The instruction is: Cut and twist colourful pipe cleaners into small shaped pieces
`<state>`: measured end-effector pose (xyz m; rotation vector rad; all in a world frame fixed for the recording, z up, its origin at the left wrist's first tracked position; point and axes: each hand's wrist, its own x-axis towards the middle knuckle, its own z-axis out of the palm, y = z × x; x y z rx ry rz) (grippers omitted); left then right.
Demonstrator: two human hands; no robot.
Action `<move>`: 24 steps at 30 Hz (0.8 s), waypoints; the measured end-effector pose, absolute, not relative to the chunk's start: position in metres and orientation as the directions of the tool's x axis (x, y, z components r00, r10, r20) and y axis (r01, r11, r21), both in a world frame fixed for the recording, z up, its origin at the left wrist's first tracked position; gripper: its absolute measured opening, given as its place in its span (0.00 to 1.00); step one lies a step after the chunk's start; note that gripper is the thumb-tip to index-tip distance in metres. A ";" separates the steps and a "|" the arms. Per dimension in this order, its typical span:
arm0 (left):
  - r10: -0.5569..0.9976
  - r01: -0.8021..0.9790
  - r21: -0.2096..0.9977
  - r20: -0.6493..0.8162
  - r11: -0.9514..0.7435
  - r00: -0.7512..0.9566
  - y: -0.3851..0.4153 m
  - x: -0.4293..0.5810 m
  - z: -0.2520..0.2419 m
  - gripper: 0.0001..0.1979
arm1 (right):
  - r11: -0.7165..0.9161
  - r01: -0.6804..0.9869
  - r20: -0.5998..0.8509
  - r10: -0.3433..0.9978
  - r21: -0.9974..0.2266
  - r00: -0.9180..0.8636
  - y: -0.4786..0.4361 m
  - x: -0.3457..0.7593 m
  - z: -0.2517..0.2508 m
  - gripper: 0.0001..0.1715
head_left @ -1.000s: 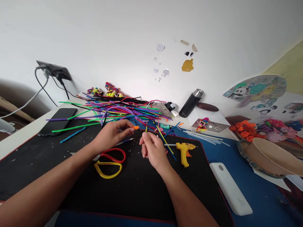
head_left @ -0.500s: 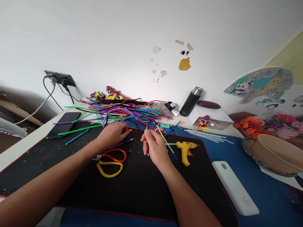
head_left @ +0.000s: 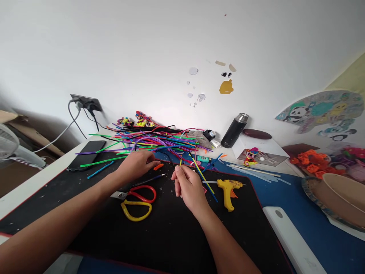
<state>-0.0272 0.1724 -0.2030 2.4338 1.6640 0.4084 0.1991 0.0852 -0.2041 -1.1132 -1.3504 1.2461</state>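
Observation:
My left hand hovers over the back of the black mat, palm down with loosely curved fingers. Its thumb tip is beside a short orange pipe cleaner piece; I see nothing held in the fingers, which are partly hidden. My right hand is closed in a pinch over the middle of the mat. A thin yellow pipe cleaner tip sticks up from its thumb and forefinger; the rest is hidden. Scissors with red and yellow handles and a pen lie below my left hand.
A heap of coloured pipe cleaners spreads along the wall. Right of my right hand lie yellow and blue strips and a yellow glue gun. A black flask, a phone and a white power bank surround the mat.
The view has shifted, so everything sits a little lower and further right. More of the orange piece shows at my left fingertips. My right hand keeps its pinch.

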 end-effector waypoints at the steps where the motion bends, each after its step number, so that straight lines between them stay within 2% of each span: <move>1: 0.936 0.889 0.297 0.142 -0.350 0.321 0.176 -0.031 -0.201 0.17 | 0.073 0.040 0.067 0.989 -0.997 -0.133 0.085 0.199 -0.204 0.29; 7: 0.935 0.896 0.299 0.240 -0.328 0.262 0.217 -0.046 -0.187 0.15 | 0.180 0.318 0.129 0.976 -0.931 -0.174 0.079 0.195 -0.207 0.27; 12: 0.926 0.914 0.240 0.275 -0.327 0.259 0.262 -0.046 -0.181 0.14 | 0.269 0.424 0.205 0.960 -0.865 -0.191 0.077 0.194 -0.205 0.25; 16: 0.895 0.880 0.225 0.266 -0.419 0.358 0.288 -0.025 -0.184 0.15 | 0.337 0.477 0.264 0.940 -0.812 -0.216 0.076 0.192 -0.202 0.23; 24: 0.759 0.734 0.199 0.218 -0.650 0.613 0.307 0.056 -0.194 0.20 | 0.385 0.546 0.265 0.920 -0.744 -0.288 0.072 0.190 -0.204 0.21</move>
